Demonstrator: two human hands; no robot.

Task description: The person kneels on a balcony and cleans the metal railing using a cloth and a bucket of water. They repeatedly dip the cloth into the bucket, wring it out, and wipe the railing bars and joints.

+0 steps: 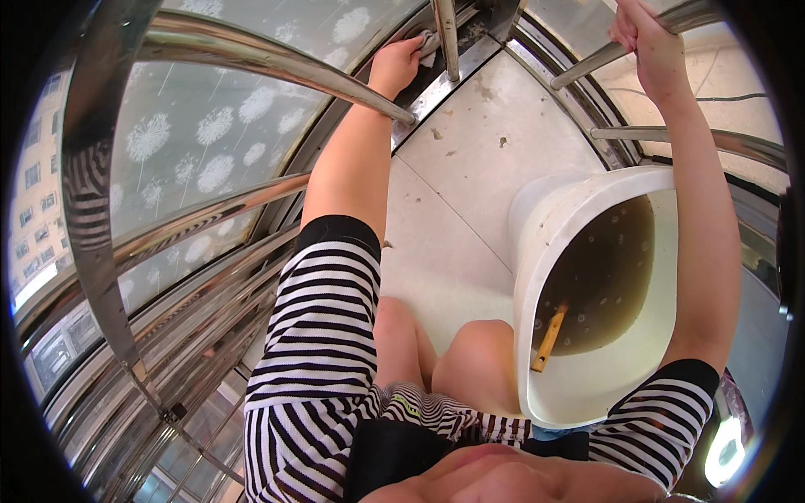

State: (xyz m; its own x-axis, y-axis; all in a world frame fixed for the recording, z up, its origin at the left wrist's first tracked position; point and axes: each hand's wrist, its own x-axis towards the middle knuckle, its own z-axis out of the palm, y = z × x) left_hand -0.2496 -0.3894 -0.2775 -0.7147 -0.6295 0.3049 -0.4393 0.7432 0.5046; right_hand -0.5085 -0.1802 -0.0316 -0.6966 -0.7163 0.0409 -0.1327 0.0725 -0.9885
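Note:
At the top centre, my left hand (396,66) reaches past the steel bars and grips a crumpled grey cloth (429,44). The cloth touches the dark sill (412,94) at the foot of the glass. My right hand (654,50) is raised at the top right, fingers curled around a steel rail (688,16). Beside my right knee stands a white bucket (585,402) holding murky brown water (597,283) with a few bubbles. A wooden handle with a hole (548,342) leans against its inner wall; its lower end is hidden underwater.
Frosted glass with dandelion prints (214,126) lies behind a steel railing (251,60) on the left. More steel tubes (207,302) run below. The pale tiled floor (453,207) carries dirt spots. Another rail (723,141) passes behind my right forearm. My bent knees (475,358) are close to the bucket.

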